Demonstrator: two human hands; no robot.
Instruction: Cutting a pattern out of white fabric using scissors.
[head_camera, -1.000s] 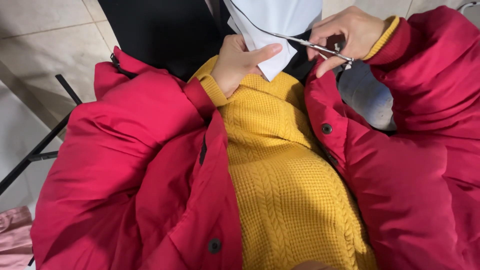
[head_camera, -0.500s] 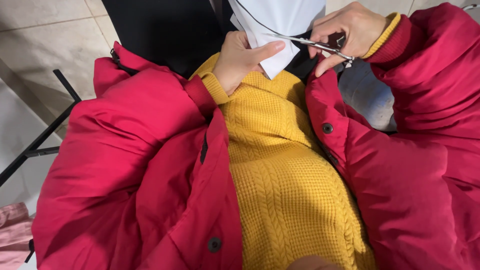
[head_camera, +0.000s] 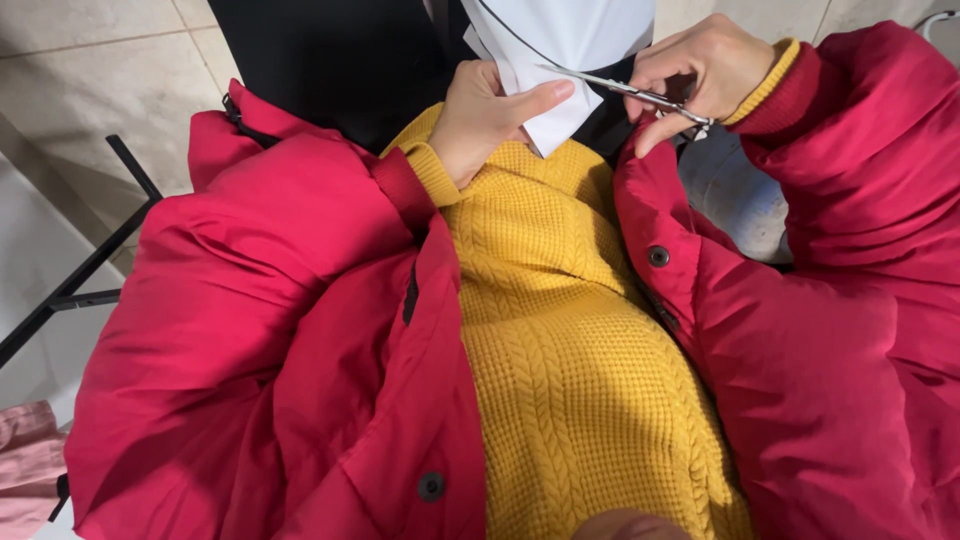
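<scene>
White paper sheet with a drawn black curve (head_camera: 560, 50) sits at twelve o'clock in the head view, just above my chest. My left hand (head_camera: 490, 120) pinches its lower edge, thumb stretched toward three o'clock across the front. My right hand (head_camera: 700, 75), at one o'clock, is closed through the handles of thin silver metal scissors (head_camera: 620, 88), whose narrow blades lie against the paper, tips pointing to nine o'clock. Below, my mustard cable-knit sweater (head_camera: 570, 360) shows between the open halves of my red padded jacket (head_camera: 270, 330).

White sheet (head_camera: 570, 45) top cut off; scissors (head_camera: 625, 90) handles inside right hand (head_camera: 700, 75).
</scene>
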